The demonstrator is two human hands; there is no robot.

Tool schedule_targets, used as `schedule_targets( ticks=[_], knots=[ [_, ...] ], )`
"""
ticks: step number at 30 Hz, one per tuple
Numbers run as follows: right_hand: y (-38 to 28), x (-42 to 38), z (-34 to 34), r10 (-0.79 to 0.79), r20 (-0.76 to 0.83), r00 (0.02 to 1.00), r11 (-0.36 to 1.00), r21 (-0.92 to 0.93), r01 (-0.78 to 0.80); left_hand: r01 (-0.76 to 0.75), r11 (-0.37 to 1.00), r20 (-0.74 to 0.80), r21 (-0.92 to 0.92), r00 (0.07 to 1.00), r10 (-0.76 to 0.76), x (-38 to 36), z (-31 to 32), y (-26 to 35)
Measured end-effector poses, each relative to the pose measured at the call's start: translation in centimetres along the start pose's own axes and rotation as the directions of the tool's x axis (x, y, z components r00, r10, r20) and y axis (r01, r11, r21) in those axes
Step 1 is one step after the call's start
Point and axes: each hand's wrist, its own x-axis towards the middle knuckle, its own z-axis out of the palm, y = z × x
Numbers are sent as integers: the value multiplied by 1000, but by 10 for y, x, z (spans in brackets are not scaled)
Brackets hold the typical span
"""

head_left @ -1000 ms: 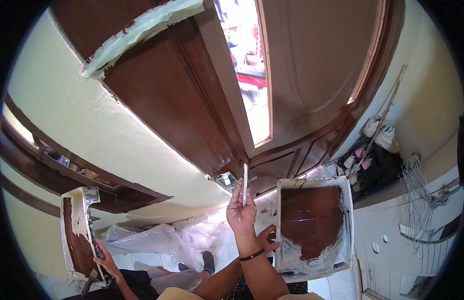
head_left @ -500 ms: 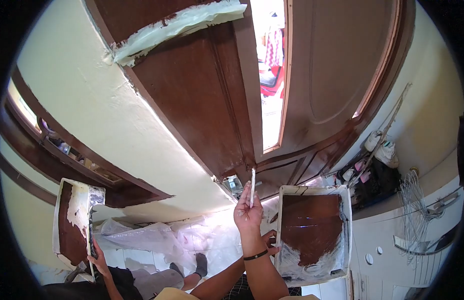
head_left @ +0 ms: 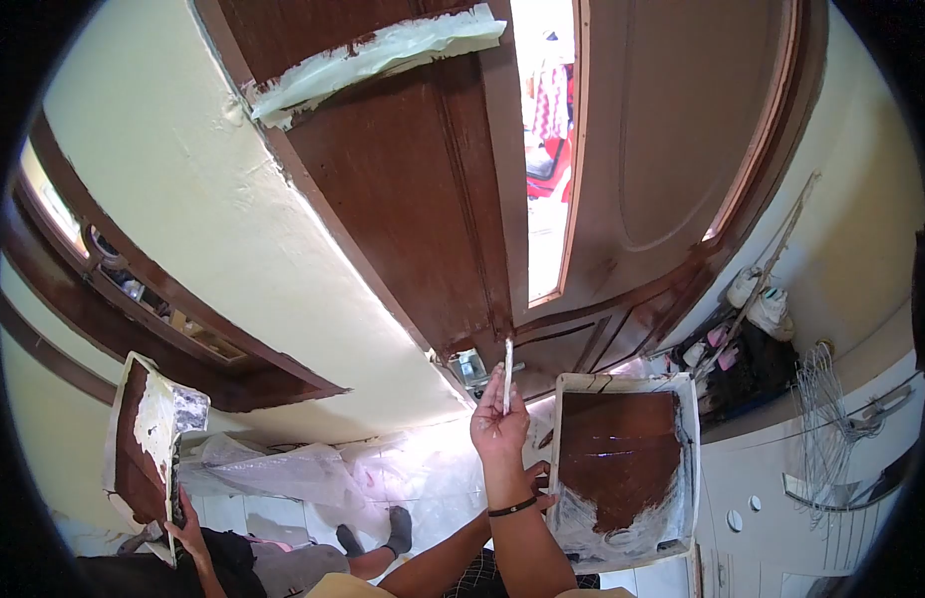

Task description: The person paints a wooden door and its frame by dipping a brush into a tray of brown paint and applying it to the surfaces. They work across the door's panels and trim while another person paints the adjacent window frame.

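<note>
My right hand (head_left: pixel 498 427), palm toward the camera and with a dark band at the wrist, grips a slim whitish brush (head_left: pixel 508 374). The tip of the brush is at the lower part of a dark brown door (head_left: pixel 403 199). Behind my right wrist, my left hand (head_left: pixel 540 486) holds the left rim of a white tray (head_left: pixel 690 468) with brown paint (head_left: pixel 622 434) in it. Only some fingers of my left hand show. A metal door handle (head_left: pixel 469 368) sits just left of the brush.
At the lower left, a co-worker's hand (head_left: pixel 188 533) holds another paint-smeared tray (head_left: pixel 134 468). Plastic sheeting (head_left: pixel 273 473) lies on the floor near the co-worker's feet (head_left: pixel 398 528). Pale masking (head_left: pixel 383 62) crosses the door. Coiled wire (head_left: pixel 831 429) and bags (head_left: pixel 771 311) are at right.
The door and wall have shifted slightly right in view. My right hand and the brush are slightly farther right and lower. The co-worker's hand has shifted a little left.
</note>
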Motion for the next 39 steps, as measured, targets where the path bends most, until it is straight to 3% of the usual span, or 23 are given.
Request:
schedule_targets(
  ticks=[9,12,25,28,31,36,39],
  knots=[
    [8,-13,18,124,125,984,989,-96,-112,-35,999,14,26,999,35,6,8,4],
    [0,-4,19,38,103,994,989,-148,-22,-36,999,14,34,999,35,9,10,7],
    [-25,22,-16,-78,-40,996,992,-104,74,-44,997,29,67,999,42,12,15,7],
    [-21,20,-3,-72,-20,997,992,-103,69,-46,997,28,68,999,44,14,18,8],
    [-16,11,5,56,39,998,997,-61,-54,-49,996,35,68,998,47,15,18,9],
    [-17,-4,11,8,108,994,982,-188,13,-48,997,39,67,998,46,15,20,13],
    [-21,-19,18,-275,54,960,821,-506,264,-50,997,40,62,998,47,16,21,15]
  ],
)
